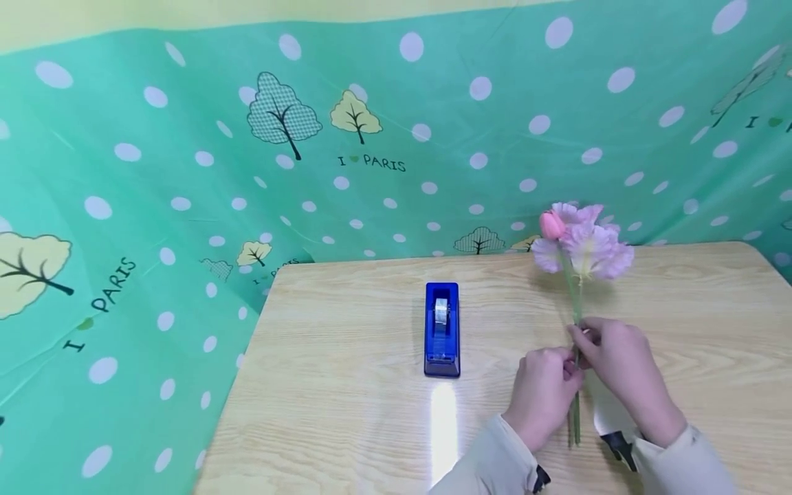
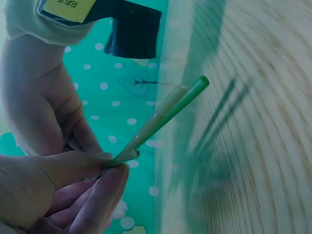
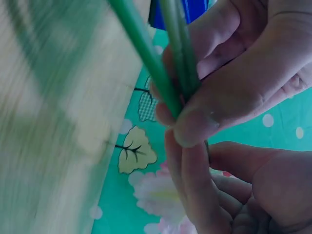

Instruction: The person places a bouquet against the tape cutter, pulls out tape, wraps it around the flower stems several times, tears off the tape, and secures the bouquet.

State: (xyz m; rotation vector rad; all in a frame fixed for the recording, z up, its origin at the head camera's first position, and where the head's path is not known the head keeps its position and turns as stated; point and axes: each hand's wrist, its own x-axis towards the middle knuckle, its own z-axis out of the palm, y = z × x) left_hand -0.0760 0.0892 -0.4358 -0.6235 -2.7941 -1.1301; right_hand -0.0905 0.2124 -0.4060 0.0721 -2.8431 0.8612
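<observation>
A pink tulip (image 1: 552, 225) and a ruffled lilac flower (image 1: 594, 251) are held together above the right part of the table, blooms toward the back. My left hand (image 1: 544, 392) pinches their green stems (image 3: 146, 58) between thumb and fingers. Just above it on the stems, my right hand (image 1: 625, 364) pinches them too, and the hands nearly meet. Below the left hand the stem ends (image 2: 195, 90) stick out side by side, with a short cut end (image 2: 134, 153) next to the left fingertips. The fingers partly cover the stems where they are gripped.
A blue tape dispenser (image 1: 442, 364) with a roll of clear tape stands left of the hands on the wooden table (image 1: 334, 385). Behind the table hangs a green dotted cloth (image 1: 383, 213) with printed trees. A bright light reflection lies in front of the dispenser.
</observation>
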